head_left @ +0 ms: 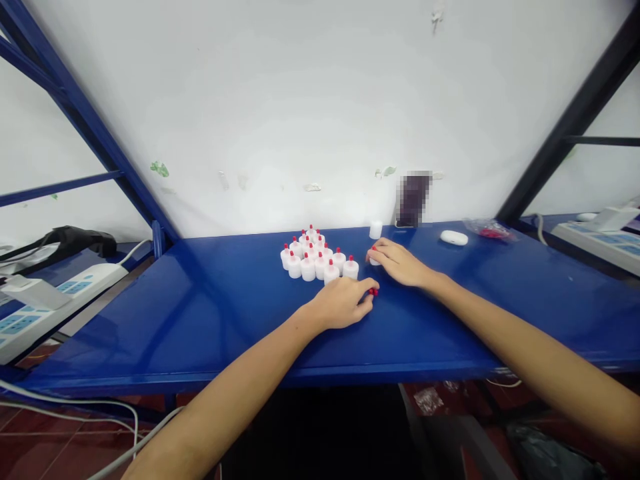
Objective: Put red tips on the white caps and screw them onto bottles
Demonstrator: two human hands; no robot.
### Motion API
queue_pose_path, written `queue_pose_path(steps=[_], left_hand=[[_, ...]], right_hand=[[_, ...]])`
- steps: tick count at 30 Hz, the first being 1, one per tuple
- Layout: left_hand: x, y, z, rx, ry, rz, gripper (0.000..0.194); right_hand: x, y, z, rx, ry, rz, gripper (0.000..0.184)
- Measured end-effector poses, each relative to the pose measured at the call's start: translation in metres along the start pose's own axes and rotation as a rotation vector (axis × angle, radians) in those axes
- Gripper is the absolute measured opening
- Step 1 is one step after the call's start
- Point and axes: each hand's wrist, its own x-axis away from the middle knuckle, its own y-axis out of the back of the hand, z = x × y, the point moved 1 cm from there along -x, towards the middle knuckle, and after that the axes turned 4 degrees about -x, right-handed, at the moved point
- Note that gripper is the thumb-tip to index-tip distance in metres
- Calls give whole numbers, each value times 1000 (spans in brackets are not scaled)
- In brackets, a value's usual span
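Observation:
My left hand (343, 301) rests on the blue table (200, 313), fingers pinched around a small red tip (373, 291). My right hand (397, 261) lies just behind it, fingers curled around a white cap (374, 260) that is mostly hidden. A cluster of several white caps with red tips (315, 257) stands just left of both hands. One plain white cap (375, 229) stands alone behind my right hand.
A white oval case (454, 237) and a clear bag with red pieces (489, 231) lie at the back right. A dark blurred object (413, 199) leans on the wall. Power strips (45, 293) and cables sit on the left, another strip (600, 240) on the right.

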Motion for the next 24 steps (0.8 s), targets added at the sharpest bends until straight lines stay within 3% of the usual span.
queue_pose_path(steps=[5, 8, 12, 18, 24], left_hand=[[-1, -2, 2, 10, 30, 9, 25], [-2, -4, 4, 32, 38, 2, 24], [-3, -6, 6, 73, 25, -2, 23], [-3, -3, 6, 130, 37, 5, 21], [-3, -4, 7, 143, 38, 4, 18]], right_hand=[[0, -3, 4, 41, -22, 19, 42], [0, -5, 5, -50, -8, 52, 37], [1, -7, 7, -154, 12, 111, 44], [-1, 2, 7, -44, -124, -10, 34], [-3, 12, -18, -32, -301, -162, 30]])
